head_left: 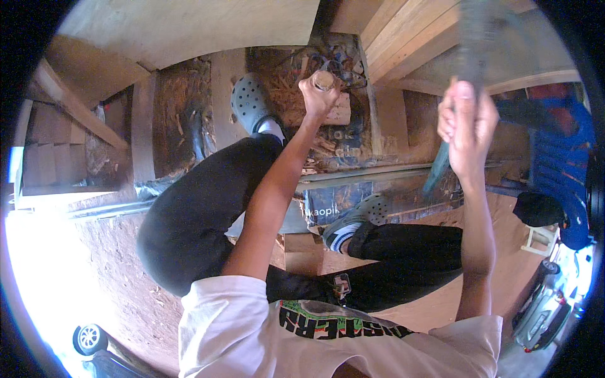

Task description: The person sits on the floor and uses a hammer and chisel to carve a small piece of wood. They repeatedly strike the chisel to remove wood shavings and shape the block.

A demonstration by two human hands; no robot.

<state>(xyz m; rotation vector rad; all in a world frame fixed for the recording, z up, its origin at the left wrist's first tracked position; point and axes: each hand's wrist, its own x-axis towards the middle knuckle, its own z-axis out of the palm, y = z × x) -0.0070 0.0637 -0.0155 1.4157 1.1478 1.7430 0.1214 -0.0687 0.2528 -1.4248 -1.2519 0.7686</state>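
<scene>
My left hand is closed in a fist around an upright handle with a round, pale tan end showing at the top. What lies below that fist is mostly hidden. Just under it sits a pale wooden block among wood chips. My right hand is raised on the right, wrapped around a long grey-green tool. The tool's upper part is smeared by motion, so its kind cannot be told; a teal end sticks out below the hand.
Large wooden boards and planks lie ahead. My feet, in grey clogs, rest near the chips. A person in blue is at the right, near a small pale stool. Parked cars stand behind on the dirt ground.
</scene>
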